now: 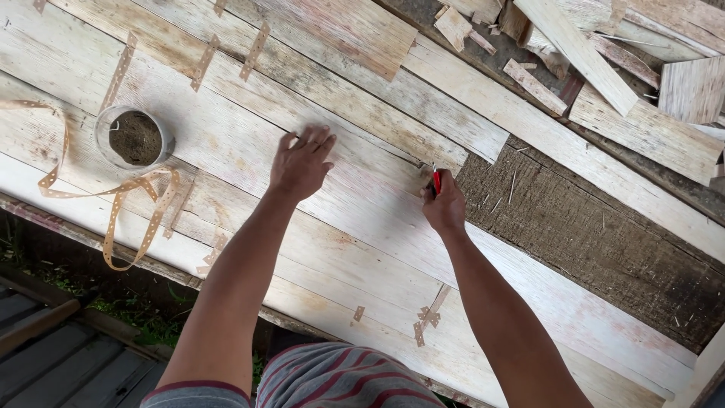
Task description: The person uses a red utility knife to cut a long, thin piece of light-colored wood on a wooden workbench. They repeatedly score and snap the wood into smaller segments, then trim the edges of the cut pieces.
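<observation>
1. Head view — the left hand (300,162) lay flat, palm down and fingers slightly spread, on the pale wooden sheet (249,143) that covered most of the table (604,242). It held nothing; it only pressed on the wood.
2. The right hand (444,205) was closed in a fist around a red-handled tool (436,181), whose tip touched the sheet near its ragged right edge. What kind of tool it was could not be told, since only the red part and a bit of dark metal showed above the fist.
3. The sheet was made of long thin strips lying side by side, joined here and there by short pieces of perforated tan tape (202,64).
4. To the left of the left hand, well apart from it, stood a round clear container (134,137) with a dark, earthy filling — it rested on the sheet.
5. A long loose length of perforated tape (128,204) curled around and below the container.
6. Beyond the right hand, dark bare table surface showed, and scraps of thin wood (581,53) lay piled at the upper right.
</observation>
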